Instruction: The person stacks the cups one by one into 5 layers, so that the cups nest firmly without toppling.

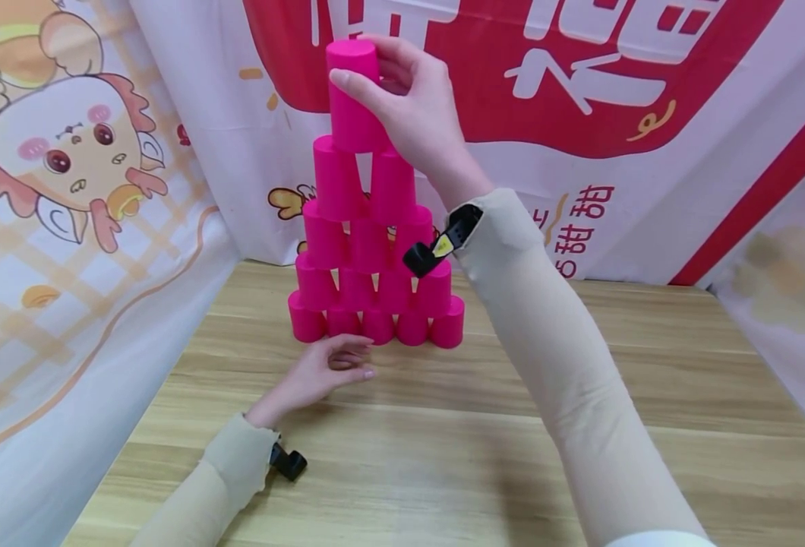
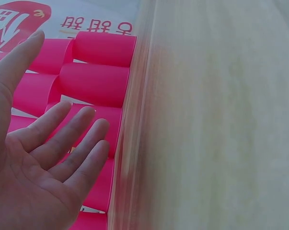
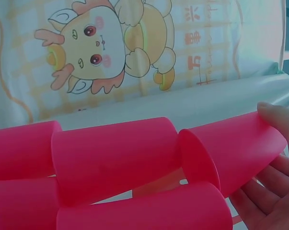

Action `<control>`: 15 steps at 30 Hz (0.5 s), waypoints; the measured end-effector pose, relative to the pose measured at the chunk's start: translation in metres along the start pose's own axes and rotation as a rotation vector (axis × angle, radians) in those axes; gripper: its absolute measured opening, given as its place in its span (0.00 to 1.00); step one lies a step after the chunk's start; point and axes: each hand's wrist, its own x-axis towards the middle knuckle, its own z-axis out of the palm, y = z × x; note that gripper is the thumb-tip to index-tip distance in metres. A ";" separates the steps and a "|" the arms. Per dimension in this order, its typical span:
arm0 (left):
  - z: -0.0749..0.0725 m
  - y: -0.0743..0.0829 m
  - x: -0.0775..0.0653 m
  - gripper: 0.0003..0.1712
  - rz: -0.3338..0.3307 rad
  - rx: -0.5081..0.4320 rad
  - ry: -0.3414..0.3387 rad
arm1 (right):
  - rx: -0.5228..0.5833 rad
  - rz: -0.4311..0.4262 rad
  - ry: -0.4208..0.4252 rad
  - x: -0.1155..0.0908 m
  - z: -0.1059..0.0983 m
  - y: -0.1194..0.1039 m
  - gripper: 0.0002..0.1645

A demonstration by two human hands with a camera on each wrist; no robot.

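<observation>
A pyramid of pink cups (image 1: 375, 243), all upside down, rises in stepped rows from the wooden table. At its peak my right hand (image 1: 416, 95) grips the top cup (image 1: 353, 99), thumb on the near side and fingers round behind. In the right wrist view this top cup (image 3: 235, 151) is tilted, its open rim close to the two cups of the row below. Low in front of the bottom row my left hand (image 1: 323, 372) holds nothing. Its fingers are spread and relaxed beside the cups (image 2: 94, 84) in the left wrist view.
The wooden table (image 1: 443, 456) stretches out in front of the pyramid. Behind stands a white cloth backdrop (image 1: 498, 197) with a red print. A patterned cloth (image 1: 190, 152) with a cartoon animal hangs on the left, and another pale cloth (image 1: 785, 258) on the right.
</observation>
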 end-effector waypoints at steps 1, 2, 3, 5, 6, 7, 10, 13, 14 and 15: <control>0.000 0.000 0.000 0.35 0.002 -0.001 -0.002 | -0.002 0.007 0.002 0.001 0.001 0.000 0.35; 0.000 0.000 0.000 0.35 0.003 0.000 -0.003 | -0.006 0.009 0.005 0.001 0.002 0.001 0.35; 0.000 0.000 0.000 0.35 0.005 0.000 -0.005 | -0.009 0.011 0.003 0.001 0.002 0.001 0.35; 0.001 0.000 0.000 0.35 0.003 -0.002 -0.007 | -0.016 0.011 0.003 0.001 0.002 0.002 0.36; 0.001 0.000 0.000 0.35 0.002 -0.002 -0.007 | -0.020 0.008 0.001 0.000 0.001 0.002 0.36; 0.001 0.000 0.000 0.35 0.001 -0.001 -0.007 | -0.025 0.009 0.002 0.000 0.001 0.003 0.36; 0.002 0.001 0.000 0.35 -0.002 0.002 -0.005 | -0.033 0.009 0.003 0.000 0.000 0.004 0.37; 0.002 0.001 0.000 0.35 -0.003 0.005 -0.002 | -0.038 0.018 0.006 0.000 0.000 0.005 0.37; 0.002 0.001 0.000 0.35 -0.005 0.006 -0.001 | -0.042 0.019 0.006 0.000 0.000 0.005 0.37; 0.002 0.002 0.000 0.35 -0.006 0.007 0.000 | -0.043 0.027 0.006 0.000 -0.001 0.005 0.37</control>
